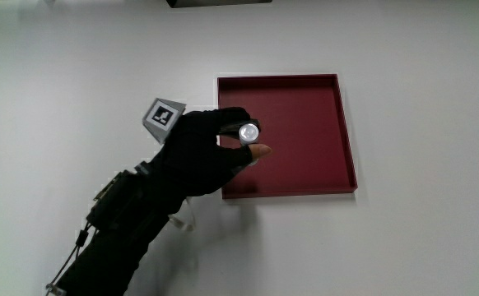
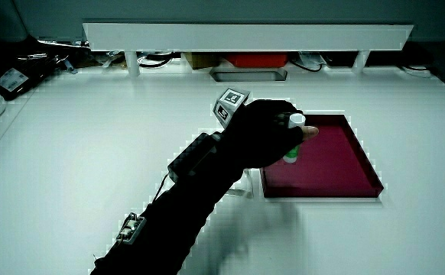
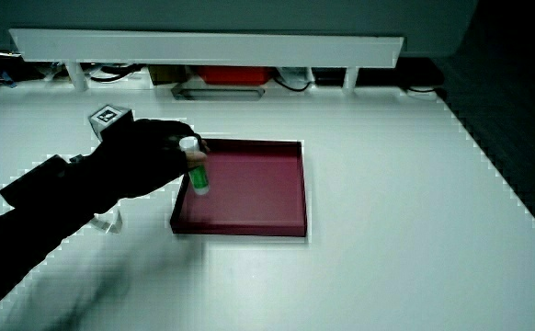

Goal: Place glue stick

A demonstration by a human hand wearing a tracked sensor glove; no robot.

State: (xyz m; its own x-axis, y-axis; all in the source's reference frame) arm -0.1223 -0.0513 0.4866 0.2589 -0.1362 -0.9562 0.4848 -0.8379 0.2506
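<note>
Hand (image 1: 198, 152) grips the glue stick (image 3: 196, 169) upright, white cap up, over the red tray (image 1: 305, 177) near frame centre, on the white bench (image 1: 420, 238).

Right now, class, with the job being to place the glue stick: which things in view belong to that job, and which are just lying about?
Part of the job:
- glue stick, upright, held over the tray
- hand, gripping the glue stick
- red tray, on the table, nothing else in it

Just lying about:
- white table
- low partition, with clutter under it
</note>
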